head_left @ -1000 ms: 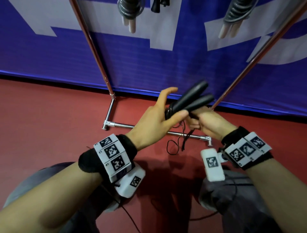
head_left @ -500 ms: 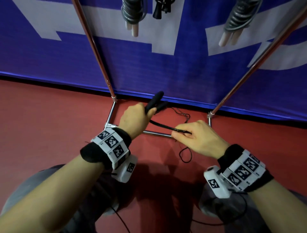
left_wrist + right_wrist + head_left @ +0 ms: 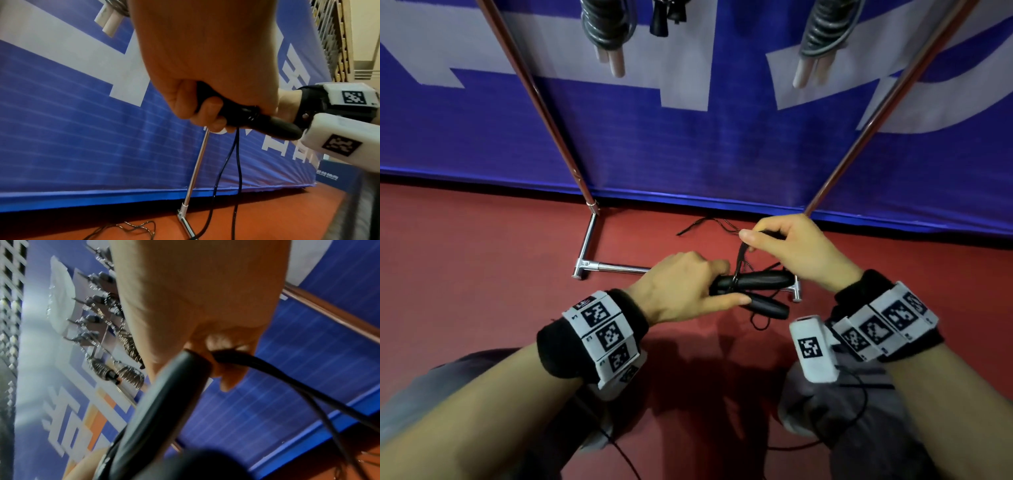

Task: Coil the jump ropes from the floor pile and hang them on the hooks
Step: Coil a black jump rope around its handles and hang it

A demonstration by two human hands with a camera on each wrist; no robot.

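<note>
My left hand [image 3: 688,287] grips the two black handles [image 3: 756,281] of a jump rope, held side by side and pointing right [image 3: 267,120]. The thin black rope [image 3: 741,253] rises from the handles to my right hand [image 3: 787,246], which pinches it just above and behind them [image 3: 226,353]. Loose rope [image 3: 709,224] trails on the red floor by the blue banner [image 3: 236,170]. Coiled ropes with pale handles [image 3: 607,31] [image 3: 822,37] hang from the rack at the top.
The rack's two copper-coloured poles [image 3: 541,102] [image 3: 887,102] slant down to a chrome base bar [image 3: 616,267] on the red floor. A blue and white banner [image 3: 688,147] stands behind it. My knees in grey trousers [image 3: 859,421] are below the hands.
The handles swung from pointing up and away to lying level, pointing right. My right hand rose and moved back toward the banner, drawing the rope up over the handles.
</note>
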